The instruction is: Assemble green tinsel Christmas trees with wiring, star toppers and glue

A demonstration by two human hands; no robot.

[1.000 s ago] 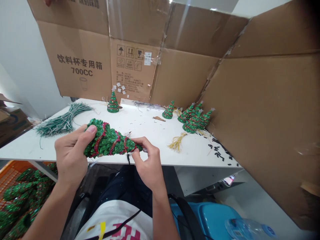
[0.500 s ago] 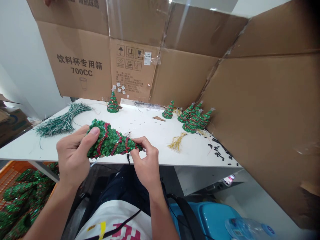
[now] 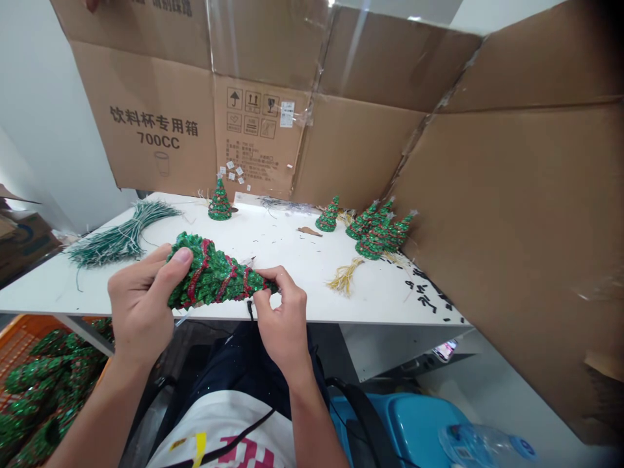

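Observation:
A glittery green miniature Christmas tree [image 3: 219, 274] with red garland bands lies sideways in the air above the table's front edge. Its wide base end sits in my left hand [image 3: 143, 302], thumb on top and fingers wrapped round behind. My right hand [image 3: 283, 318] pinches the narrow tip between thumb and forefinger; the very tip is hidden by those fingers. Behind, a similar tree [image 3: 220, 201] stands upright at the back, another tree [image 3: 327, 216] stands right of centre, and a cluster of trees [image 3: 375, 234] is at the right.
On the white table [image 3: 283, 244] lie a bundle of green strings [image 3: 129, 234], yellow strings [image 3: 345, 277] and black scraps [image 3: 426, 292]. Cardboard walls [image 3: 361, 143] enclose the back and right. An orange crate [image 3: 17, 341] with more trees is below left; a blue bin [image 3: 424, 422] is below right.
Both hands and the tree keep nearly the same pose, with only a very slight shift to the left.

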